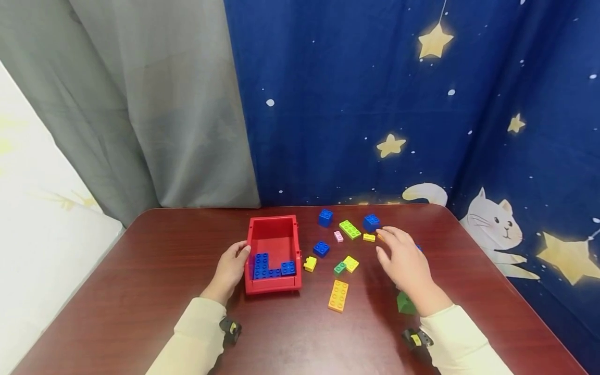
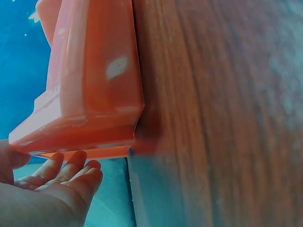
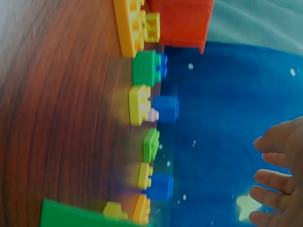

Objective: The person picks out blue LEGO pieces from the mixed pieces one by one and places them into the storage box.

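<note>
My left hand (image 1: 228, 271) holds the left wall of a red plastic box (image 1: 274, 284), thumb at the rim. The left wrist view shows its fingers along the end of the box. Several blue studded toy bricks (image 1: 261, 265) lie inside, towards the near end. Over the right side of the table, my right hand (image 1: 407, 260) hovers with fingers spread loosely and nothing in them. Near its fingertips are an orange brick (image 1: 380, 237), partly hidden, a small yellow brick (image 1: 369, 237) and a tall blue brick (image 1: 372, 223). A green block (image 1: 405, 303) sits below the palm, partly covered by the wrist.
Between box and right hand lie a long orange brick (image 1: 338, 296), a small green brick (image 1: 339, 268), yellow bricks (image 1: 310, 264), a blue brick (image 1: 321, 248), a pink one (image 1: 338, 236) and a lime one (image 1: 349, 229). Curtains (image 1: 328, 104) hang behind the table's far edge.
</note>
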A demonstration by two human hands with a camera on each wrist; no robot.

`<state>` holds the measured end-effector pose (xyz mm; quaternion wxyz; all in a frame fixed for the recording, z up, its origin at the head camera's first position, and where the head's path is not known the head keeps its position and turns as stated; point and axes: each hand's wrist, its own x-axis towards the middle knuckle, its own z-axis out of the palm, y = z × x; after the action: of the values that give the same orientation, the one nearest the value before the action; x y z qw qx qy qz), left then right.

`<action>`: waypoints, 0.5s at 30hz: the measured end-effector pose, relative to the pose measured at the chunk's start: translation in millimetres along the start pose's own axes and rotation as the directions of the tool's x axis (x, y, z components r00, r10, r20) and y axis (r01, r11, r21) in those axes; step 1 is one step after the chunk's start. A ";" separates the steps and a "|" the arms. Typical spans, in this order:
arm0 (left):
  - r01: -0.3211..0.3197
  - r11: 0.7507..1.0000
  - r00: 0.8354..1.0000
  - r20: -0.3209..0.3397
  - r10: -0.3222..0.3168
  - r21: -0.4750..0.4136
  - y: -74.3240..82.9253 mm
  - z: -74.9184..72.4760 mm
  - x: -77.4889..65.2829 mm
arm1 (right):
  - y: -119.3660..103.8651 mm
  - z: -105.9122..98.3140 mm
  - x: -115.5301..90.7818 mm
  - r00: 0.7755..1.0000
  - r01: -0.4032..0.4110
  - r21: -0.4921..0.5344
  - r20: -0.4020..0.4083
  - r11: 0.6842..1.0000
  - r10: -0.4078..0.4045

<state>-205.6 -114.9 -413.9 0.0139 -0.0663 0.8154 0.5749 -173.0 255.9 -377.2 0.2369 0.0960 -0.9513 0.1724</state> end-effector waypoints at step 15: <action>-0.002 1.000 1.000 -0.004 0.002 0.020 0.3 -0.3 -0.3 | 45.9 -11.1 3.2 0.983 -0.157 -0.035 0.091 0.987 0.159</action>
<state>-205.3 -115.0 -413.5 0.0125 -0.0663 0.8213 0.5665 -183.2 302.1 -379.4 0.1791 0.0249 -0.9682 0.1727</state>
